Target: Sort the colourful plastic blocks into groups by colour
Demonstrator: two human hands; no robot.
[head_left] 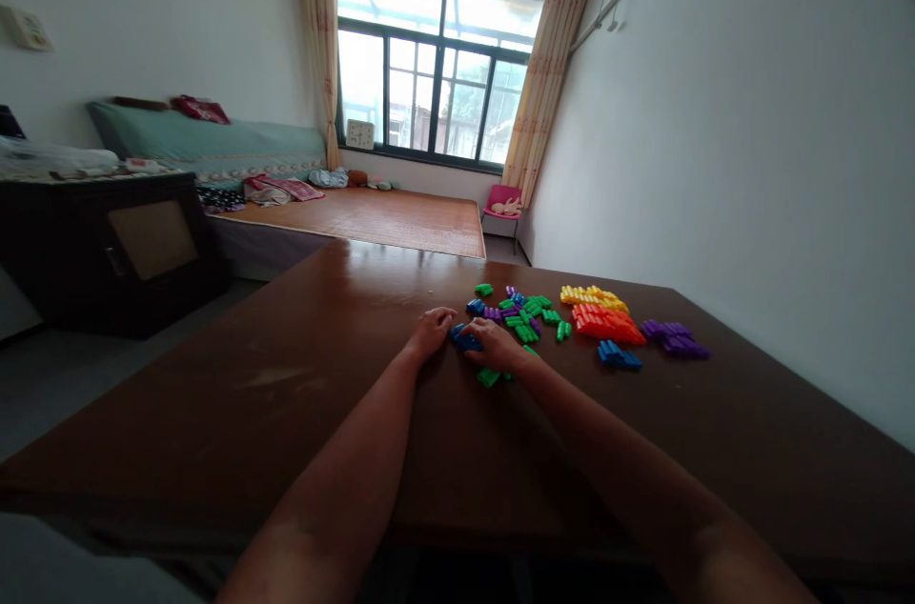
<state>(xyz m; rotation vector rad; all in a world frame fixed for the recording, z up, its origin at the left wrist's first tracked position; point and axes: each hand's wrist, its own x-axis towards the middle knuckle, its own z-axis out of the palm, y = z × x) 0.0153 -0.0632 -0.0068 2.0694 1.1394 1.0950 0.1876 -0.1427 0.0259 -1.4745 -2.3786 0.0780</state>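
Down on the brown table, both bare forearms stretched far out toward a scatter of small plastic blocks; left hand resting knuckles-up on the wood, fingertips meeting a blue block; right hand just beside it, fingers curled over the same blue block from the right side; block pinched between the two hands, touching both, lying low against the tabletop; exact finger spread too small to make out, though neither hand lies flat and open. Just near of the right hand, a green block alone on the wood, partly under the wrist. Farther right and slightly far, a loose mixed heap of green, blue and purple blocks, unsorted, pieces overlapping; beyond that to the right, sorted groups: a yellow row farthest, an orange-red cluster touching its near edge, a small blue pile nearer and apart, a purple pile farthest right, well apart from the hands. Past the far table edge, a low platform bed with a woven mat, a green cushion along the left wall, a dark cabinet at left, a window with curtains, a small pink chair below the right curtain.
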